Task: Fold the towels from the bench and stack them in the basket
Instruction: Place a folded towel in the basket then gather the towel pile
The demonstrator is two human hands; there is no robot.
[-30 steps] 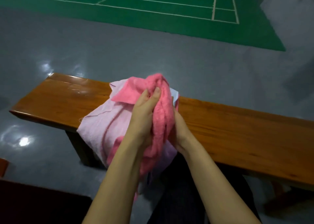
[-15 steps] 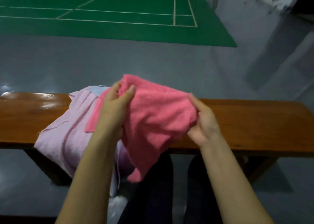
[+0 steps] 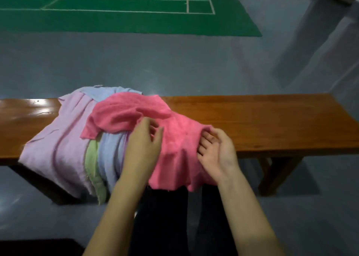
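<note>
Towels lie in a heap on the brown wooden desk (image 3: 252, 119), and the pink towel (image 3: 174, 139) is the one on top. Take that pink towel as your mark. It is spread out flat, and its near edge hangs over the front of the desk, above your dark trousers (image 3: 165, 217).

Your left hand (image 3: 143, 145) rests on the left part of the pink towel, fingers loose and spread, not gripping anything. Your right hand (image 3: 217, 150) is at the right edge of the pink towel, palm turned up and fingers a little curled. Its fingertips touch the cloth there, but you cannot tell if they pinch it.

Left of the pink towel is a pale pink towel (image 3: 58, 145), which also hangs off the front. Between those two you can see a green towel (image 3: 93, 158) and a light blue towel (image 3: 110, 154), partly tucked under the pink one.

Right of the pink towel the desk is bare wood. Far behind it, the grey floor (image 3: 174, 65) meets a green court (image 3: 116, 20) with white lines.
</note>
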